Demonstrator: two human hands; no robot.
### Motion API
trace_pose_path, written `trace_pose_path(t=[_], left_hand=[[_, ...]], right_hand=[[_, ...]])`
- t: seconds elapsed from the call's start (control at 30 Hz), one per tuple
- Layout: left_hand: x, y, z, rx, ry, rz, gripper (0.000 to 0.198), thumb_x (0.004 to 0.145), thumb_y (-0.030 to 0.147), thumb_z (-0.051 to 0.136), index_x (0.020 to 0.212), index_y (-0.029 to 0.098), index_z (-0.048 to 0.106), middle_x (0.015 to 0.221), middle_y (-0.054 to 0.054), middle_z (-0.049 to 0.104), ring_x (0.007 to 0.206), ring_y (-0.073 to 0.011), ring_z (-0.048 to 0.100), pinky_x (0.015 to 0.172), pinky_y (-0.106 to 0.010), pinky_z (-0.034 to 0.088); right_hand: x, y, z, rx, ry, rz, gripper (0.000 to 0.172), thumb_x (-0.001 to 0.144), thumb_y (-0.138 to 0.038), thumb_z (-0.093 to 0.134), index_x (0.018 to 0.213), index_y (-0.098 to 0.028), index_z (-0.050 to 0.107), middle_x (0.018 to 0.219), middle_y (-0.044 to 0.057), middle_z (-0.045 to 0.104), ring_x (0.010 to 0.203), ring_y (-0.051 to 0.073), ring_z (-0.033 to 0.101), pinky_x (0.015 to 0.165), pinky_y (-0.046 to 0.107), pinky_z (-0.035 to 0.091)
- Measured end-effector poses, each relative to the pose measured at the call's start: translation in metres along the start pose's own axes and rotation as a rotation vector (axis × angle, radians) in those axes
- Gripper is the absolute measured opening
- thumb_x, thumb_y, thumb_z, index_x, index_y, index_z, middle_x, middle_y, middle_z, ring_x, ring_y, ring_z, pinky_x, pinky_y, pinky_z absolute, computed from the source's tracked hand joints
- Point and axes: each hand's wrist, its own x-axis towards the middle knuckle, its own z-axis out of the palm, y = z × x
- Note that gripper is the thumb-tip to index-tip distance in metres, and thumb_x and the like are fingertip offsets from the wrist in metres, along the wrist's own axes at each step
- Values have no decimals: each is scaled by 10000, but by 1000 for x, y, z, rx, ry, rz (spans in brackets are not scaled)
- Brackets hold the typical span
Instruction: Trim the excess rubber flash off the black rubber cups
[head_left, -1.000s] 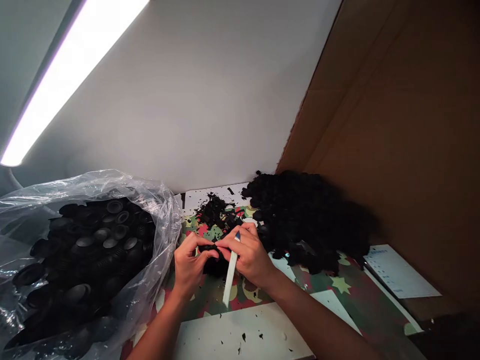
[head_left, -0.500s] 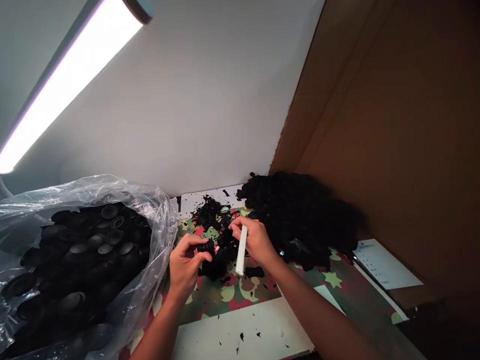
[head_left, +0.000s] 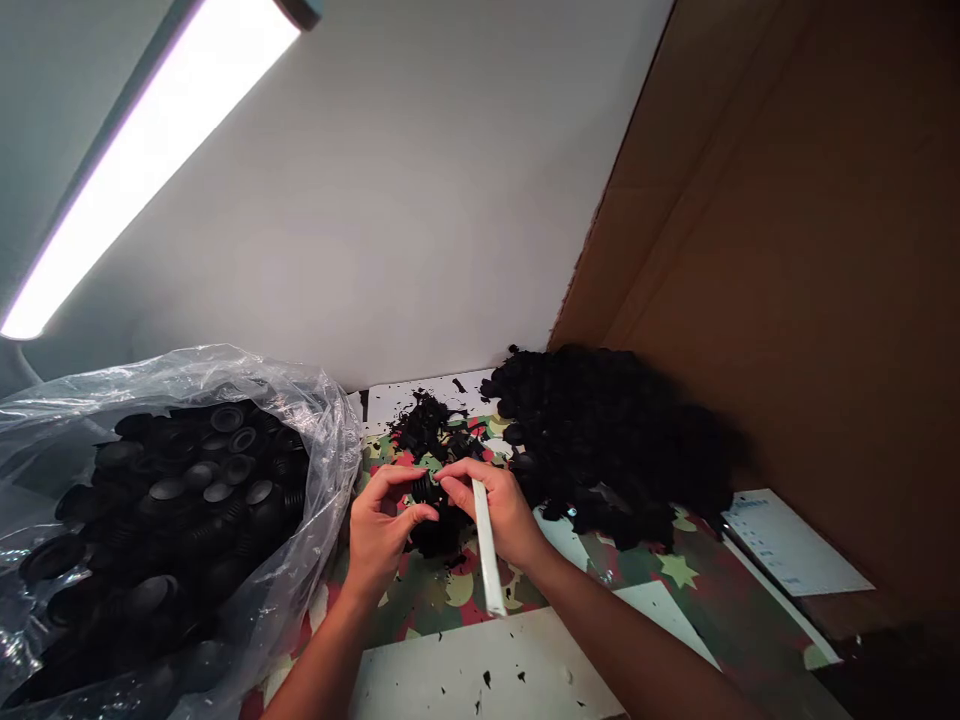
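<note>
My left hand (head_left: 377, 528) is closed, its thumb and fingers around a small black ribbed rubber boot (head_left: 426, 488). Close on its right, my right hand (head_left: 508, 517) grips a white, flat-sided stick-like tool (head_left: 488, 560) whose free end points down toward me. The right fingertips are at the boot's right edge; the tool's working tip is hidden by the hand. Beneath and behind the hands lie black rubber scraps (head_left: 424, 425). To the left, a clear plastic bag (head_left: 330, 420) holds many similar black rubber boots (head_left: 202, 500).
A large heap of black rubber pieces (head_left: 615, 430) stands at the right against a cardboard wall (head_left: 750, 300). White boards (head_left: 465, 675) and a camouflage-patterned sheet (head_left: 679, 570) cover the table. A printed white card (head_left: 799, 545) lies far right. A lit tube lamp (head_left: 150, 170) hangs upper left.
My right hand has moved down and left to meet the boot in my left hand. The white tool's free end has swung down toward me. The view has shifted slightly.
</note>
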Motion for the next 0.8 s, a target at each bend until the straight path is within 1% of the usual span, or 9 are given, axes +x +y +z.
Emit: trace_pose_path(t=[0.07,0.13,0.3,0.4,0.5,0.57,0.63,0.73,0.8], left_hand=[[-1,0,0,19,1,4,349,544,327,929,834,202,780,825,-46,720,791,-205,661,711,-291,544],[-2,0,1,22,4,-5,343,545,336,929,821,199,779,809,-43,717,774,-200,655,695,-286,536],[-2,-2,3,-80,40,-104,390,538,433,921,793,180,770,750,-36,710,700,-184,641,638,-274,522],[-2,-5,4,-156,55,-148,443,503,473,930,781,172,762,750,-44,719,707,-188,648,641,-272,517],[-2,-4,4,-121,24,-140,443,535,474,918,818,172,761,809,-61,727,771,-210,663,679,-288,527],[-2,0,3,-45,26,-100,449,598,457,891,934,189,762,964,-84,730,900,-232,667,749,-301,538],[-2,3,1,15,24,-92,464,685,464,836,1060,210,739,1051,-85,710,903,-216,662,759,-302,539],[-3,4,-2,22,-90,-198,461,798,525,721,1131,207,714,902,-47,708,689,-160,638,700,-298,525],[-3,3,-4,-5,-141,-251,442,812,538,701,1085,192,728,857,-40,710,686,-163,645,721,-298,516]], right_hand=[[-1,-2,2,14,-11,-5,247,915,-404,604,864,-215,755,675,16,708,624,165,614,615,273,462],[-2,-4,3,22,-15,7,258,898,-426,624,812,-216,748,645,13,692,632,169,610,634,279,463],[-1,-1,3,208,-62,126,347,894,-493,600,729,-201,690,577,-15,619,540,132,519,551,252,407],[-1,1,4,293,-55,138,363,875,-507,628,682,-201,662,566,-27,596,543,125,501,559,248,400],[-1,1,4,251,-50,123,349,901,-479,610,703,-201,681,578,-22,611,542,130,507,555,256,399],[-2,3,4,129,-7,65,305,924,-431,597,755,-204,712,589,-12,635,564,147,536,575,271,414],[-2,7,5,-33,79,-66,246,935,-366,605,797,-208,732,618,2,668,617,169,578,648,300,438],[-2,15,9,-236,170,-319,164,938,-271,629,841,-207,745,684,22,703,682,182,613,751,344,432],[-2,19,11,-300,121,-458,119,928,-207,638,875,-208,745,718,23,716,683,172,617,750,347,415]])
